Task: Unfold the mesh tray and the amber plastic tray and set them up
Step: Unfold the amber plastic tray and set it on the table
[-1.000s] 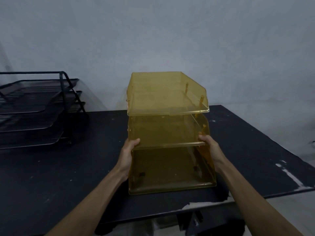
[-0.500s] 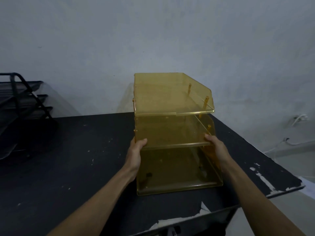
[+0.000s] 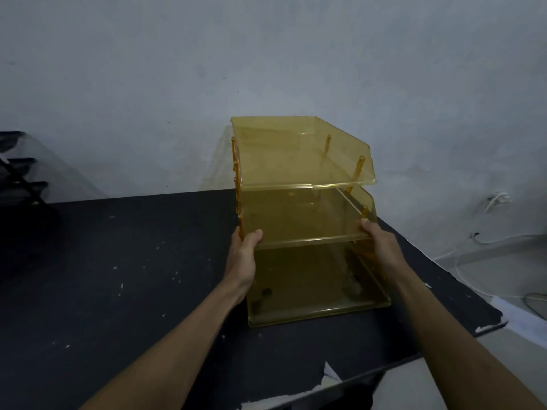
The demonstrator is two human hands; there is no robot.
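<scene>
the amber plastic tray (image 3: 305, 220) stands three tiers high on the black desk (image 3: 118, 276), near its right end by the wall. the left hand (image 3: 243, 250) grasps the middle tier's left front corner; the right hand (image 3: 377, 242) grasps its right front corner. the mesh tray (image 3: 20, 173) sits at the far left edge, well apart.
</scene>
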